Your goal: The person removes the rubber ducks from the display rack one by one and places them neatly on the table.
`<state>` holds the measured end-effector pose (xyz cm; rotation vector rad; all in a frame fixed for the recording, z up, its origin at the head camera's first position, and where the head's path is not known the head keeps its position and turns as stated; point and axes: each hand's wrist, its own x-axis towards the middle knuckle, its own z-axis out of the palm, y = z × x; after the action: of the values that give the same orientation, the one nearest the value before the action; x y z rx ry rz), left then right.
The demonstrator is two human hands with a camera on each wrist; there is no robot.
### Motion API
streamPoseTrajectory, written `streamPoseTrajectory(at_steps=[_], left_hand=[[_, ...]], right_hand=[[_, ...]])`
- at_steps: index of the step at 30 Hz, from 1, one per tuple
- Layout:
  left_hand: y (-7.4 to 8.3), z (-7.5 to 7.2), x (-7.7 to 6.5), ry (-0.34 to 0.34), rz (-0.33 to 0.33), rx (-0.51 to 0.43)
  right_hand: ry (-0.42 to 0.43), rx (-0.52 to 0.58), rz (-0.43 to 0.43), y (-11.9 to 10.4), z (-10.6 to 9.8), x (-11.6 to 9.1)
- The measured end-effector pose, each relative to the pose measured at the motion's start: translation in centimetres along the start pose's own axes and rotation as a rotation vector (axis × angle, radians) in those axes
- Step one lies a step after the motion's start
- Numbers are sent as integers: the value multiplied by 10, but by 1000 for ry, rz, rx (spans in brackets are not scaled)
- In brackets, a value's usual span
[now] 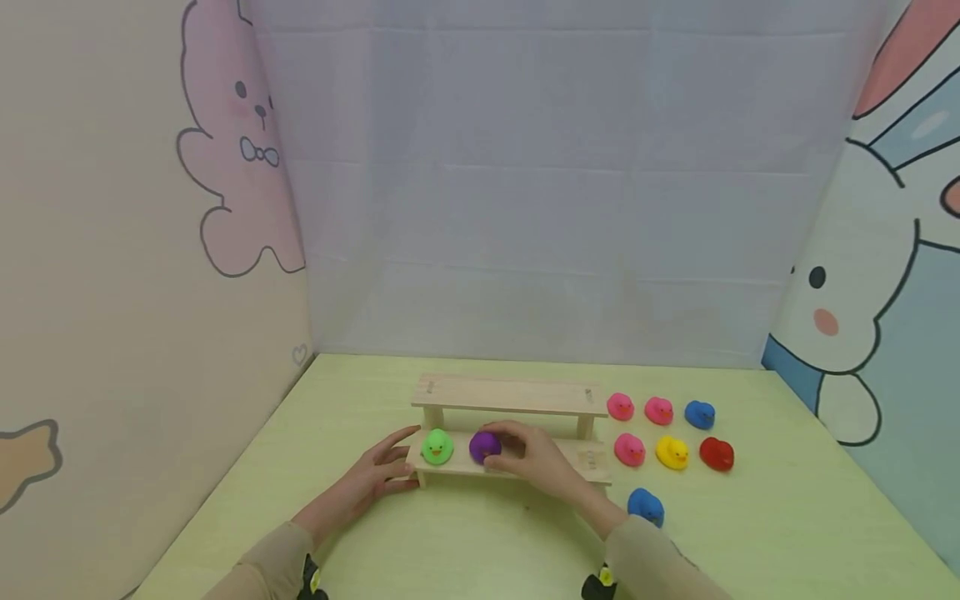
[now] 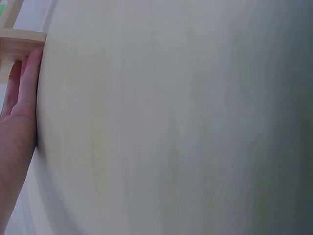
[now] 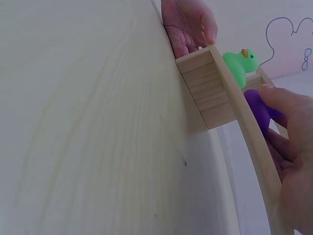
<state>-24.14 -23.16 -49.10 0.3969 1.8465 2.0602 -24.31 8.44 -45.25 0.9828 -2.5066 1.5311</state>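
A two-tier wooden stand (image 1: 510, 394) stands on the table. My right hand (image 1: 542, 458) pinches a purple rubber duck (image 1: 482, 447) at the lower step, thumb on the near side and fingers behind. In the right wrist view the purple duck (image 3: 259, 111) is on the lower board, partly covered by the thumb. To its left a green rubber duck (image 1: 437, 448) sits upright on the same step. My left hand (image 1: 367, 479) rests at the stand's left end, its fingers extended against the wood. Those fingertips meet the stand's leg in the left wrist view.
Right of the stand lie several loose rubber ducks, among them pink (image 1: 629, 450), yellow (image 1: 672, 452), red (image 1: 717, 454) and blue (image 1: 700, 414). Another blue duck (image 1: 646, 507) lies close to my right forearm. A white curtain (image 1: 555, 192) hangs behind the table.
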Motion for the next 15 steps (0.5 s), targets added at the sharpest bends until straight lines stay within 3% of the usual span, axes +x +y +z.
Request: streamPoseTrajectory(at_steps=[15], left_hand=[[2, 2, 0, 10, -5, -6]], right_hand=[[57, -74, 3, -2, 11, 0]])
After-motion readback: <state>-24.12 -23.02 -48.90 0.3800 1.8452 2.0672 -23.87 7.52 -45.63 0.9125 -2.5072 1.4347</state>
